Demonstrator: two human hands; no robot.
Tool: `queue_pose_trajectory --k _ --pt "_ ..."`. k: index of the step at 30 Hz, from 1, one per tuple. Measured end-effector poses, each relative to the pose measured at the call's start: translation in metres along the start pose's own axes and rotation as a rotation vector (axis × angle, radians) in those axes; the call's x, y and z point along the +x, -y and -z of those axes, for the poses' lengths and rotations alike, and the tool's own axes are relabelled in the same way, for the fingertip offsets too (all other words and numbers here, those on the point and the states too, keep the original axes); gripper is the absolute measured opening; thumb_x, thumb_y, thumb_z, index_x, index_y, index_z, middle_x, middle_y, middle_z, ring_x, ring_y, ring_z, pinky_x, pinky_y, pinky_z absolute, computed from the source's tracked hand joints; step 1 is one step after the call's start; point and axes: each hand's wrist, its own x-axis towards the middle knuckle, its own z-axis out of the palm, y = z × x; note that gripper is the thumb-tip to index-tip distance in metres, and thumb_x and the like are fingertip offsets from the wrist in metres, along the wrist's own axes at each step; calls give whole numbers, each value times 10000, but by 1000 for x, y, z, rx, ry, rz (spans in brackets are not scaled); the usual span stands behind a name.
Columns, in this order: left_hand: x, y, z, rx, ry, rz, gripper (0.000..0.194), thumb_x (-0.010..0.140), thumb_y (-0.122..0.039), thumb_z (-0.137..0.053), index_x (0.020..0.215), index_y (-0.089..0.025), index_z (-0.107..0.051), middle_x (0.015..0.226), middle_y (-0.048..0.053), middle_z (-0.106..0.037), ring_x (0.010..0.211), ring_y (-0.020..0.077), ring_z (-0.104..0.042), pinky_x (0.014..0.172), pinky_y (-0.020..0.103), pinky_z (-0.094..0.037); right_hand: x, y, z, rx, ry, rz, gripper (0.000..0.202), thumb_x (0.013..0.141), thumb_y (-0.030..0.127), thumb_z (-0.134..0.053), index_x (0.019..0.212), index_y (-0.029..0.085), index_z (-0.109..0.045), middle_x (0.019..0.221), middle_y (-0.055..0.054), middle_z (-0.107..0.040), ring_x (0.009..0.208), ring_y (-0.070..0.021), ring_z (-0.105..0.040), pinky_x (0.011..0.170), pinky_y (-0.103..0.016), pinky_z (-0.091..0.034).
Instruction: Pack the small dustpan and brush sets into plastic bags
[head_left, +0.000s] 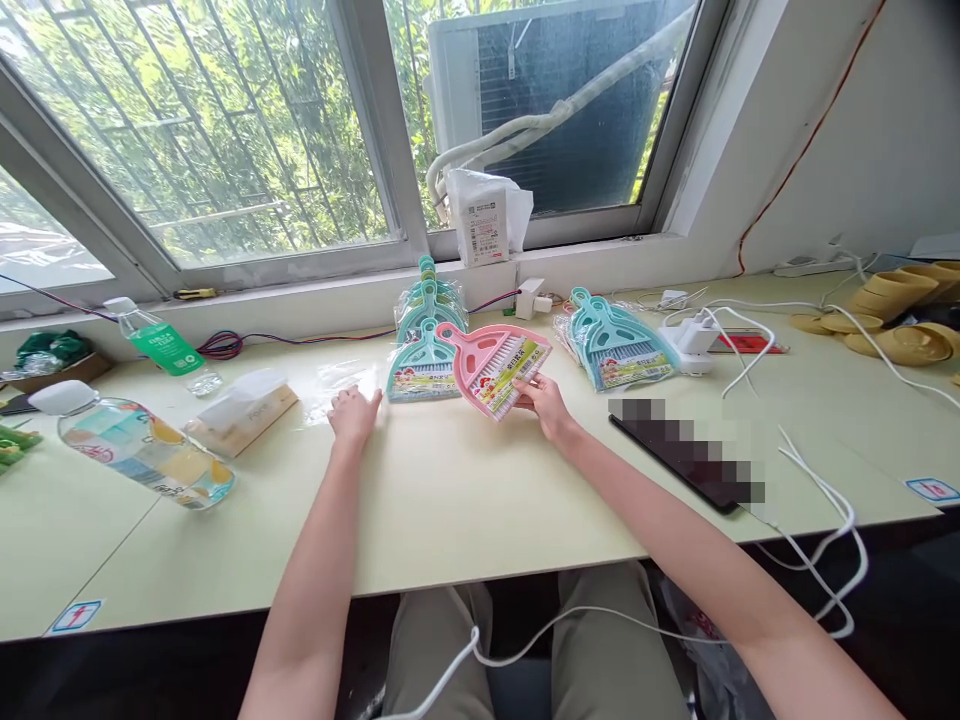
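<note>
A pink dustpan-and-brush set (487,362) with a printed label is held at its lower right edge by my right hand (546,402), its fingers closed on it. My left hand (354,412) rests at the near edge of some clear plastic bags (330,385) on the table; whether its fingers grip the plastic cannot be made out. Behind and left of the pink set lies a teal dustpan set (424,365), with more teal ones stacked behind it. Another pile of teal sets (622,345) in clear wrap lies to the right.
A tissue pack (244,415) and two bottles, one large (150,450) and one green-labelled (169,345), stand or lie at the left. To the right are a dark phone (675,460), a white charger (694,340) and loose white cables (832,490). A boxed item (484,228) stands on the sill.
</note>
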Motion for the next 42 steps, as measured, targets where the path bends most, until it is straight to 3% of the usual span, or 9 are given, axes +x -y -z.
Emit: queue_pose_trajectory --k 3,8,13,17,23,30,34,38,42 --pt "1 7 -8 94 93 -40 430 867 -391 -450 1162 -126 -616 1273 211 -547 1208 375 -461 949 521 -390 -2 -1 -1 -23 2 -1 170 733 210 -679 883 159 -618 798 -39 -726 671 -172 -702 722 -343 -592" --pt "3 10 -6 64 37 3 333 832 -230 -495 1113 -183 -667 1154 162 -642 1122 333 -540 949 467 -379 -4 -1 -1 -60 -2 10 196 717 257 -707 864 167 -614 792 -39 -723 708 -186 -707 734 -360 -595" --pt "4 12 5 -146 -378 48 276 872 -235 -460 1015 -184 -691 1046 140 -675 1050 306 -556 943 450 -367 -4 -1 1 -68 -28 14 232 695 276 -727 867 168 -614 801 -40 -721 761 -197 -708 744 -358 -596" --pt "-8 -11 11 -301 -597 -142 296 912 -270 -414 1045 -194 -667 1079 100 -676 1049 274 -553 933 415 -376 -4 1 1 -45 -69 31 234 691 267 -721 870 167 -609 806 -35 -715 746 -192 -704 751 -364 -596" --pt "-42 -67 -5 -313 -221 -561 312 914 -368 -438 916 -227 -717 1167 41 -674 1172 252 -538 1095 446 -255 -3 4 1 -13 -118 87 252 693 279 -706 892 164 -604 845 -41 -715 765 -192 -700 783 -382 -587" --pt "-31 -66 -16 -793 309 -345 578 958 -439 -237 812 -204 -744 1005 66 -732 1062 226 -631 1007 405 -412 -3 8 2 -26 -78 76 241 703 274 -696 906 171 -617 867 -46 -719 778 -196 -699 787 -383 -582" --pt "-24 -58 -19 -751 254 -302 375 881 -369 -478 1130 -149 -653 1129 119 -685 1097 236 -611 970 386 -442 -4 10 1 -65 16 18 213 729 256 -680 917 167 -633 864 -49 -727 719 -181 -699 754 -362 -584" --pt "-31 -59 -27 -422 90 -348 601 742 -364 -683 1279 -141 -534 1379 163 -503 1309 289 -424 1075 414 -330 -4 13 2 -135 98 -67 188 732 200 -667 915 156 -656 845 -55 -737 695 -180 -700 686 -322 -587" --pt "-39 -60 -29 -290 110 -423 763 744 -386 -681 1411 -181 -372 1455 147 -415 1370 299 -332 1115 458 -254 -1 13 6 -198 114 -154 175 731 162 -652 905 147 -670 781 -59 -741 616 -173 -689 619 -303 -583"
